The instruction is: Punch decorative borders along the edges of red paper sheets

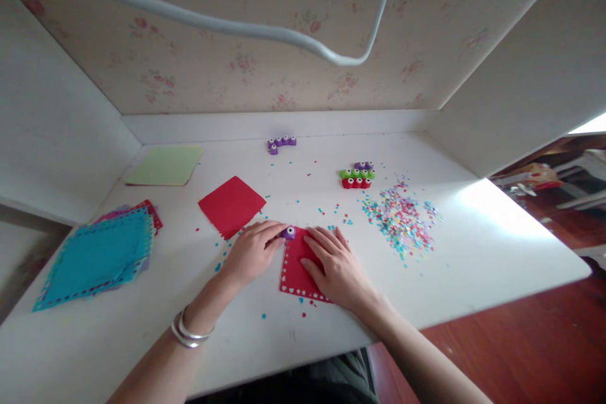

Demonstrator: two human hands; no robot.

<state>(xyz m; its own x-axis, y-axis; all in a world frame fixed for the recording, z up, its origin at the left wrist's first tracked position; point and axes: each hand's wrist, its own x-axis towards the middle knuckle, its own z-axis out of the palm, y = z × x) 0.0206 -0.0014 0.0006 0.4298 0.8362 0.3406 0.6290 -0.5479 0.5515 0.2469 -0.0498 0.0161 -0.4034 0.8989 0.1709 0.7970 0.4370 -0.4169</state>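
Note:
A purple craft punch [288, 233] sits at the far left corner of a red paper sheet [296, 265]. My left hand [253, 249] grips the punch from its left side, fingers closed around it. Spread flat over the right part of the sheet is my right hand [334, 265], its fingers apart and pressing on the paper. Small punched shapes, hearts among them, run along the sheet's left and near edges. Part of the sheet is hidden under the right hand. Beyond my left hand lies a plain red sheet [231, 205], turned like a diamond.
A stack of blue and other edge-punched sheets [97, 259] lies at left, with pale green paper [165, 166] behind. Purple punches [283, 141] stand at the back; green and red punches [357, 178] stand right of them. Confetti [402, 218] is heaped at right. A white cable [227, 25] hangs overhead.

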